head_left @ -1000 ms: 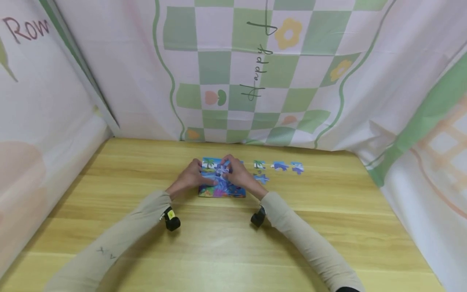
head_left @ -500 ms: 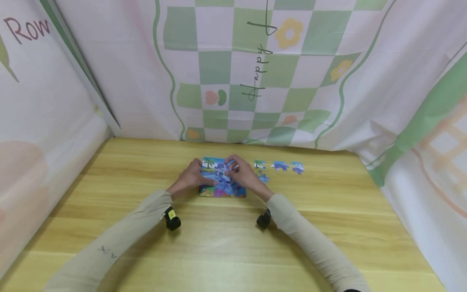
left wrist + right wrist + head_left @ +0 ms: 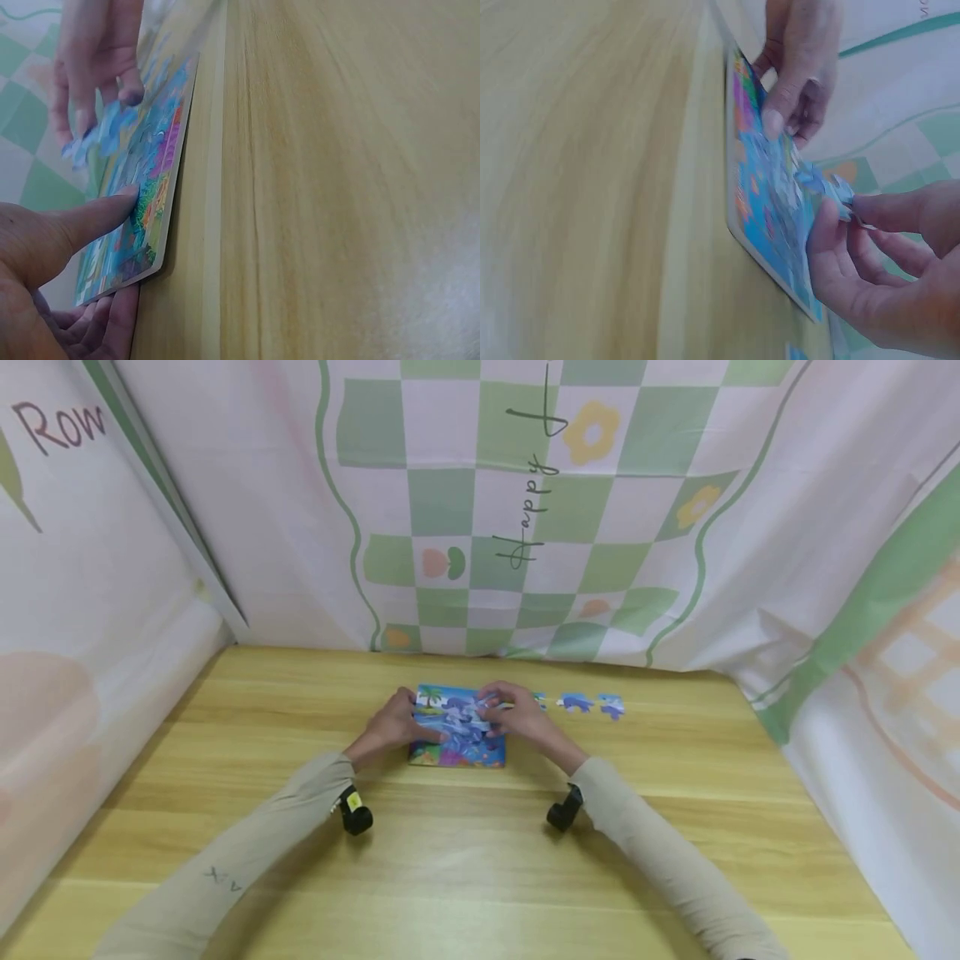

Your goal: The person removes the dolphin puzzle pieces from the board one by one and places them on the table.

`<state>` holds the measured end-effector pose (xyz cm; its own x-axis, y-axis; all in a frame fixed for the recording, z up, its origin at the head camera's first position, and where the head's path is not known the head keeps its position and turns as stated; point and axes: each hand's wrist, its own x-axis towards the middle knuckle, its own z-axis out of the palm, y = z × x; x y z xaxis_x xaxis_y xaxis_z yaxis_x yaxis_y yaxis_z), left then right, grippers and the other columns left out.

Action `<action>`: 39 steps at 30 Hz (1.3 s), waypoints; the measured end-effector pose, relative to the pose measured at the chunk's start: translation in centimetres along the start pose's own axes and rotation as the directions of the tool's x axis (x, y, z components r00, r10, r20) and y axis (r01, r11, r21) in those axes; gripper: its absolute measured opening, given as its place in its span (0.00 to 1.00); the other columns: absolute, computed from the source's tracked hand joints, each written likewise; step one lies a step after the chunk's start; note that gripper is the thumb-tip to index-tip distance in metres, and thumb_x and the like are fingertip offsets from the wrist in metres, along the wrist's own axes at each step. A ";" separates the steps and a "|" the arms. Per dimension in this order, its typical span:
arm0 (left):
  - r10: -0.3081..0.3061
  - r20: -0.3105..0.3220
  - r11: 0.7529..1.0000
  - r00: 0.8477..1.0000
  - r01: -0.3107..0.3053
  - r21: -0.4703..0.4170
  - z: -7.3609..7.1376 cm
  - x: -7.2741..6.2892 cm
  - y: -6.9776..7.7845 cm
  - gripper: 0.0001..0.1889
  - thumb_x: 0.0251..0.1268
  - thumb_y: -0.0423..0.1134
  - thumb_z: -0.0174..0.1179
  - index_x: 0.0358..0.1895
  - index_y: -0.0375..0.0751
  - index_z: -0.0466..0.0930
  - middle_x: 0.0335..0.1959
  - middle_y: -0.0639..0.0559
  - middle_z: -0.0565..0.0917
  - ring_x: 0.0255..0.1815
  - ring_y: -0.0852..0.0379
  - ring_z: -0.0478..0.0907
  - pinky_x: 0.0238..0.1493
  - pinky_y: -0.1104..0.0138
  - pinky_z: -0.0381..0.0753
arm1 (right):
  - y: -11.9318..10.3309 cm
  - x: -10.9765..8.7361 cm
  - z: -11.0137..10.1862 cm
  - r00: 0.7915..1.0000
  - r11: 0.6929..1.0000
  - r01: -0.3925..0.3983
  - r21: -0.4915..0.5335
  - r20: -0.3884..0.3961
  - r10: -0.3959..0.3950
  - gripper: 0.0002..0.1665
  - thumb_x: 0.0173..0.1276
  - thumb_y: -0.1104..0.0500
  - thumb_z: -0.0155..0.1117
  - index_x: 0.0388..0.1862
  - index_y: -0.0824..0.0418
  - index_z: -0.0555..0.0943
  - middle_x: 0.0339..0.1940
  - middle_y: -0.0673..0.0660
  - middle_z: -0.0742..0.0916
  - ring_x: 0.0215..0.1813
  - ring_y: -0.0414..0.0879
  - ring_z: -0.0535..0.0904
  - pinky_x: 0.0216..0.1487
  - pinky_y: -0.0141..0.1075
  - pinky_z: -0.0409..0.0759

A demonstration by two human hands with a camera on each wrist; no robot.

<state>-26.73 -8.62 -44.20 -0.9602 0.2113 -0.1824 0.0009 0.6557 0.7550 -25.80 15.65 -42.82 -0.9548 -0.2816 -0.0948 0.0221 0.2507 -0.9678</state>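
Note:
A flat jigsaw puzzle board [image 3: 457,758] with a bright sea picture and a palm tree lies at the back middle of the table. My left hand [image 3: 390,723] grips its left edge, thumb [image 3: 105,217] on the picture and fingers curled at the edge. Over the board's right part, my right hand [image 3: 521,714] pinches a blue-and-white puzzle piece [image 3: 831,187] between thumb and fingers. The left wrist view shows this piece raised above the board's surface.
To the right of the board lie loose puzzle pieces: one with a purple-blue shape [image 3: 575,702], another at the far right [image 3: 611,705], and one [image 3: 540,699] partly hidden by my right hand. A printed curtain [image 3: 510,643] hangs behind the table [image 3: 465,860].
My right hand has moved right across the board, lifting the puzzle piece, and now covers part of the loose pieces. My left hand stays on the board's edge.

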 end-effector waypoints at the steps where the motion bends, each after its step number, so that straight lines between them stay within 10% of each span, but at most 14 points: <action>1: 0.001 -0.003 1.000 1.000 -0.001 0.002 0.0 0.0 0.0 0.40 0.51 0.48 0.82 0.58 0.33 0.67 0.55 0.37 0.80 0.51 0.45 0.77 0.54 0.57 0.81 | -0.1 -0.2 -0.4 1.000 1.000 -0.012 0.003 0.008 0.012 0.17 0.77 0.70 0.62 0.62 0.72 0.77 0.45 0.61 0.80 0.37 0.45 0.82 0.41 0.40 0.93; 39: 0.014 0.001 0.999 1.000 -0.014 0.031 0.0 -0.1 0.0 0.42 0.53 0.51 0.81 0.62 0.32 0.66 0.59 0.34 0.79 0.55 0.42 0.79 0.56 0.54 0.82 | 2.2 -6.8 -13.2 0.992 0.962 -0.116 -0.245 -0.075 0.100 0.20 0.77 0.69 0.60 0.61 0.81 0.73 0.49 0.69 0.83 0.37 0.45 0.85 0.45 0.39 0.93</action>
<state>-26.62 -8.63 -44.24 -0.9599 0.2213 -0.1721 0.0234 0.6748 0.7376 -23.14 30.39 -41.24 -0.9674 -0.1844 -0.1733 0.0592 0.5011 -0.8634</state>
